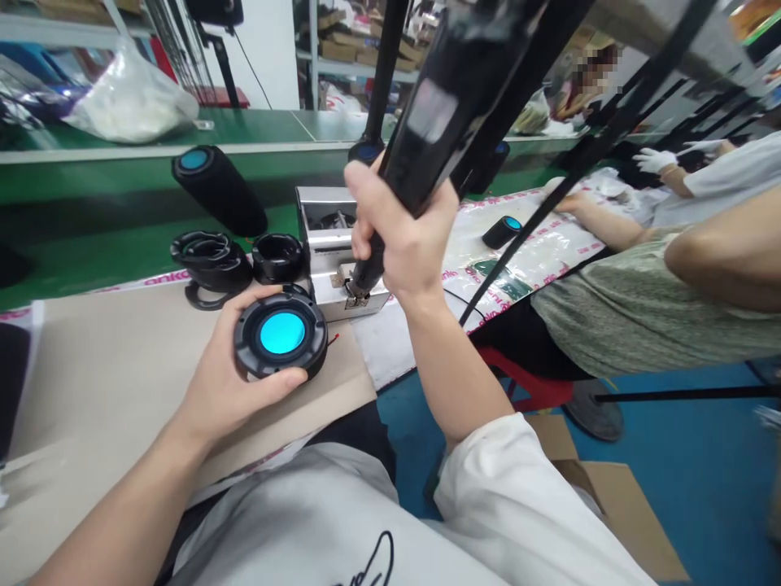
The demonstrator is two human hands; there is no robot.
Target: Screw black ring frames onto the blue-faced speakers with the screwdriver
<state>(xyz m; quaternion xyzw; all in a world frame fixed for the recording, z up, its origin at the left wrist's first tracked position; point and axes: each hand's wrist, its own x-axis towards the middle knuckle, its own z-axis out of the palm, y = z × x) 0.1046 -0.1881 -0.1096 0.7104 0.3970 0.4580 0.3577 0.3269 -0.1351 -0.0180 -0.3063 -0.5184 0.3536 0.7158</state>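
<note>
My left hand point(223, 382) is wrapped round a black round speaker end point(282, 334) with a shiny blue disc in its middle. It is held face up over the beige board point(122, 366). A thin red wire end sticks out to its right. My right hand point(407, 236) grips a black electric screwdriver point(436, 106), tilted with its tip down. The tip meets the front of a metal screw feeder point(333, 242); whether a screw is on it I cannot tell. Black plastic rings point(211, 252) are stacked behind my left hand, with another ring point(277, 256) beside them.
A black cylindrical speaker point(223, 191) leans on the green conveyor behind the rings. Black poles point(586, 146) slant across the right side. A smaller speaker point(501, 232) lies farther along the bench, near co-workers at the right. An open cardboard box point(628, 505) stands on the floor.
</note>
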